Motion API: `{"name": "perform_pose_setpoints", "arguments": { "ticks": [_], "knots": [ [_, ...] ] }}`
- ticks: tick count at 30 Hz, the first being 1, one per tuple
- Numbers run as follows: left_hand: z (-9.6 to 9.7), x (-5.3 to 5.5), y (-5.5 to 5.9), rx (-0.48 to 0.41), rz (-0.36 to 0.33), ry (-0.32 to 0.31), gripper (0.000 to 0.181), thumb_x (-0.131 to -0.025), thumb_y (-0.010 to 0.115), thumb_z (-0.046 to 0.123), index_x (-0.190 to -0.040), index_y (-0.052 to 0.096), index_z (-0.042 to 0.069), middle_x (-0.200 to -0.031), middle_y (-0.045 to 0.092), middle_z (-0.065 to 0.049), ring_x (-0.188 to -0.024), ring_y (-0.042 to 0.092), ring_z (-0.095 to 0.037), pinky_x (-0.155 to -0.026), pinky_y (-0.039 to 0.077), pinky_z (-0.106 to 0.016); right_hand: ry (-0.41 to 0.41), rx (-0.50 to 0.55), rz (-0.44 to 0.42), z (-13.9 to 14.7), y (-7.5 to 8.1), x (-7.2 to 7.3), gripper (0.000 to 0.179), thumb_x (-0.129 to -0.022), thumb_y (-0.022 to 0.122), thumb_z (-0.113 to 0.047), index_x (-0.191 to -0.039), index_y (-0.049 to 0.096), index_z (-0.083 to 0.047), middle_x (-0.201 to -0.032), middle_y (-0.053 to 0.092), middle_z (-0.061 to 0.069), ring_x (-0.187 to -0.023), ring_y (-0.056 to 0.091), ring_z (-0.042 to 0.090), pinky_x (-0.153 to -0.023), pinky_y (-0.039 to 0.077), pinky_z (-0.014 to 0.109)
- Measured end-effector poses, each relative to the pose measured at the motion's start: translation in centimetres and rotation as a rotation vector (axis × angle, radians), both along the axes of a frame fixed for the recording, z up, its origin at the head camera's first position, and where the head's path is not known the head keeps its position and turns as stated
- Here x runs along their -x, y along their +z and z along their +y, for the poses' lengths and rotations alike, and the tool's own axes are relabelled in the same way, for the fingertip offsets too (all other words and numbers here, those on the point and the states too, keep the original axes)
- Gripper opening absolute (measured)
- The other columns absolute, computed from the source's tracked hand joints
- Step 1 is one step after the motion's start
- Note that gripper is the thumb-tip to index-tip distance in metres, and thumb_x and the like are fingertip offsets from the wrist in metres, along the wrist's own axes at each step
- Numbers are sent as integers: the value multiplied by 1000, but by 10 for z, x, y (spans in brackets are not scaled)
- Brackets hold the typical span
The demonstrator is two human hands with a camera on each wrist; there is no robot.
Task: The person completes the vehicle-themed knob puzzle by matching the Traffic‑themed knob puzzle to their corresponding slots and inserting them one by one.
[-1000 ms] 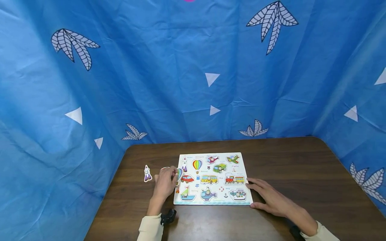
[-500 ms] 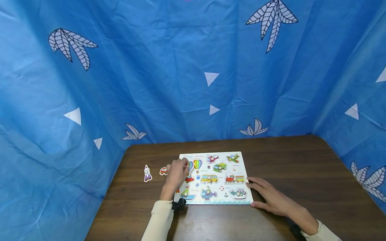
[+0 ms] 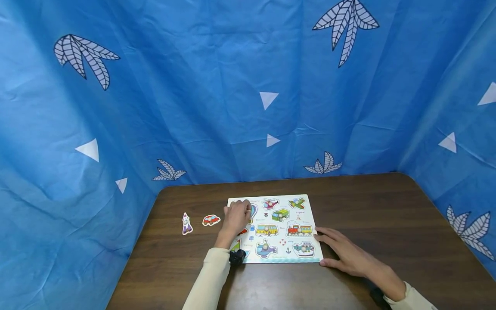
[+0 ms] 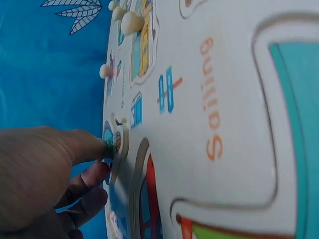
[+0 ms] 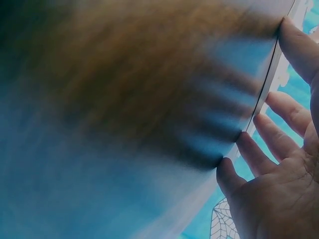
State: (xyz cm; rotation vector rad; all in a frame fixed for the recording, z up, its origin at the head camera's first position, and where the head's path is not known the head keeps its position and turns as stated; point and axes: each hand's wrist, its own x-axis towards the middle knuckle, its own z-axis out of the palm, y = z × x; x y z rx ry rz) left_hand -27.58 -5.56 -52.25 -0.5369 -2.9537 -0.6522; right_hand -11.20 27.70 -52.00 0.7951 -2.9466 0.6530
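Note:
My left hand (image 3: 235,217) is over the upper left of a white knobbed puzzle board (image 3: 283,202). Thumb and fingers pinch a hot-air balloon puzzle piece (image 4: 122,142) by its knob, and in the left wrist view the piece lies close against the board face. In the head view the balloon piece (image 3: 253,211) shows only partly past the fingers. At the board's right edge, my right hand (image 3: 346,254) rests on the table, its extended fingertips touching that edge. The right wrist view shows the fingers (image 5: 273,132) spread along it.
Left of the board, a rocket piece (image 3: 187,224) and a red car piece (image 3: 211,220) lie on the brown table (image 3: 364,202). Set in the board are several vehicle pieces, among them a bus (image 3: 267,230), a train (image 3: 299,230) and a ship (image 3: 304,249). A blue curtain (image 3: 232,107) hangs behind.
My left hand has moved right and away from me with the balloon piece, from the board's left edge to the balloon picture. The red car piece has come into full view. My right hand stays put.

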Motion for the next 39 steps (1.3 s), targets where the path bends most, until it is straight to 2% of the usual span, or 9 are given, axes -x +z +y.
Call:
{"name": "perform_pose_setpoints", "arguments": {
  "ticks": [4, 14, 18, 22, 26, 29, 34, 39],
  "knots": [
    [4, 2, 0, 14, -3, 6, 14, -93, 67, 12, -82, 61, 16, -71, 51, 4, -72, 47, -18, -70, 27, -37, 1, 4, 4, 0, 0, 0, 63, -92, 68, -48, -139, 56, -8, -151, 45, 15, -132, 47, 37, -90, 50, 55],
    [6, 0, -1, 26, -36, 21, 10, -95, 66, 14, -86, 63, 15, -75, 55, 3, -71, 46, -17, -70, 28, -37, 0, 3, -14, -1, -1, -1, 64, -91, 68, -49, -140, 55, -9, -151, 45, 14, -133, 47, 36, -92, 50, 55],
    [4, -1, -3, 15, -34, 27, 6, -94, 69, 17, -89, 65, 16, -76, 57, 3, -75, 49, -17, -70, 29, -37, 8, 4, -5, -1, -2, -1, 64, -91, 68, -49, -140, 55, -8, -151, 45, 14, -133, 47, 36, -91, 50, 55],
    [-3, -1, 0, -19, -21, 26, 6, -92, 73, 18, -95, 69, 15, -81, 61, 2, -80, 54, -19, -71, 31, -39, 2, 5, -3, 0, -2, 0, 64, -91, 68, -48, -140, 55, -9, -151, 45, 14, -133, 46, 36, -91, 51, 54],
    [-18, 0, 4, -65, -40, 35, 9, -92, 72, 17, -100, 70, 14, -83, 62, 1, -84, 56, -21, -72, 33, -40, -7, 5, -7, 0, -2, 0, 64, -91, 69, -48, -139, 56, -9, -151, 45, 14, -133, 47, 37, -92, 50, 56],
    [-36, 1, 6, -97, -67, 43, 8, -93, 71, 15, -101, 69, 14, -83, 57, 1, -86, 54, -20, -71, 33, -38, -8, 6, -17, 0, -1, 0, 64, -91, 69, -48, -140, 56, -9, -151, 46, 14, -133, 47, 38, -93, 50, 57],
    [-70, 2, 6, -139, -107, 0, 8, -92, 69, 8, -97, 67, 13, -82, 51, 0, -86, 46, -21, -71, 30, -37, -5, 13, -26, -1, 0, 0, 64, -91, 68, -48, -140, 55, -8, -150, 46, 15, -133, 47, 40, -92, 49, 58],
    [-99, 0, 8, -129, -164, -20, 15, -92, 66, 2, -98, 66, 15, -88, 54, -2, -92, 46, -24, -75, 27, -41, -3, 13, -4, -1, 0, 0, 64, -91, 70, -47, -139, 56, -8, -149, 47, 16, -132, 47, 39, -91, 50, 58]
  ]
}}
